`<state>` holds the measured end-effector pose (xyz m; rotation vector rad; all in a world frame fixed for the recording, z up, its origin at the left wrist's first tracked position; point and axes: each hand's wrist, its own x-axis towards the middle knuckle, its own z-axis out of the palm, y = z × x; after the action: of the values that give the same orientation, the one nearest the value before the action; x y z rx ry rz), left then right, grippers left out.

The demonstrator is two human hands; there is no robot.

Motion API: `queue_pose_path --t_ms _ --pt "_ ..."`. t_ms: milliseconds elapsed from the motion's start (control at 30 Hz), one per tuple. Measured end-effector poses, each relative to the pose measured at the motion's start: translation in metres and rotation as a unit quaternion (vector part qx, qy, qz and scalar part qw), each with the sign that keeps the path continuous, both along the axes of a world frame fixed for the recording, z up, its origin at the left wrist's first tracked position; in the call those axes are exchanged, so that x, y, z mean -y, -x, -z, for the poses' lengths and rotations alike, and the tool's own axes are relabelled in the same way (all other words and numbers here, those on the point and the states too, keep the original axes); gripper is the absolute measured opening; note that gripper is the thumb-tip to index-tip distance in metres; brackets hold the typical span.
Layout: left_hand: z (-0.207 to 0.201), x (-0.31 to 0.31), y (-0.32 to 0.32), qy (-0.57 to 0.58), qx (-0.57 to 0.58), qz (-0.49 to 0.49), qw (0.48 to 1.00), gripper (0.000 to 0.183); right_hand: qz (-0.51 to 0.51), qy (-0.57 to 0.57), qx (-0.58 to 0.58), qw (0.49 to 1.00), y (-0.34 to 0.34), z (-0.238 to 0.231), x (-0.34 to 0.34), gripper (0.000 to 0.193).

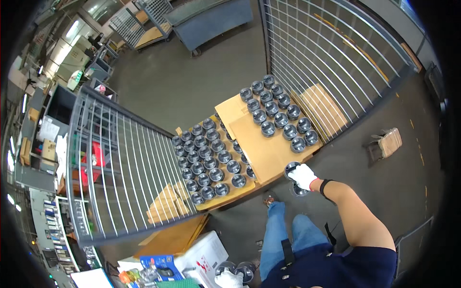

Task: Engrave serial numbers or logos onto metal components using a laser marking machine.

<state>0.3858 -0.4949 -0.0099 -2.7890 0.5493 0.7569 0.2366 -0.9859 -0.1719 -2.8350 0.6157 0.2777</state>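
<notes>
- From the middle of the view, the right hand [303, 175], white-gloved, is at 4 o'clock, its fingers closed on an upper dark piece [290, 168], while a lower dark piece [300, 191] sits just under the palm and seems held as well
- The left hand [229, 280], also gloved, is at 6 o'clock over a pair of dark pieces [246, 271]; its fingers are partly hidden, so whether they are clamped or only resting I cannot tell
- Like pieces stand in rows: a left batch [205, 152] at 8 o'clock and a right batch [271, 108] at 2 o'clock, the latter on a cardboard sheet [259, 152]
- The pieces look round, smooth and shiny, likely stiff and rather heavy for their bulk, so a pair probably loads the wrist
- Glossy walls may slide against glove cloth; the outer side, thumb opposite fingers, seems the surest hold
- Rims and faces could scratch or chip if pieces knock, so a little space between them helps
</notes>
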Motion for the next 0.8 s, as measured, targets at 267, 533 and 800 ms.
queue_pose_path --t_ms 267,533,800 --pt "0.027 0.08 -0.068 0.02 -0.027 0.018 0.999 0.034 0.015 0.027 -0.049 0.998 -0.1 0.085 0.093 0.032" --pt "0.033 0.148 -0.097 -0.024 -0.049 0.049 0.997 0.032 0.017 0.027 -0.031 0.999 -0.113 0.151 0.147 0.04" --pt "0.033 0.212 -0.109 -0.077 -0.106 0.101 0.986 0.04 0.096 -0.043 -0.002 0.994 -0.124 0.114 0.124 0.04"
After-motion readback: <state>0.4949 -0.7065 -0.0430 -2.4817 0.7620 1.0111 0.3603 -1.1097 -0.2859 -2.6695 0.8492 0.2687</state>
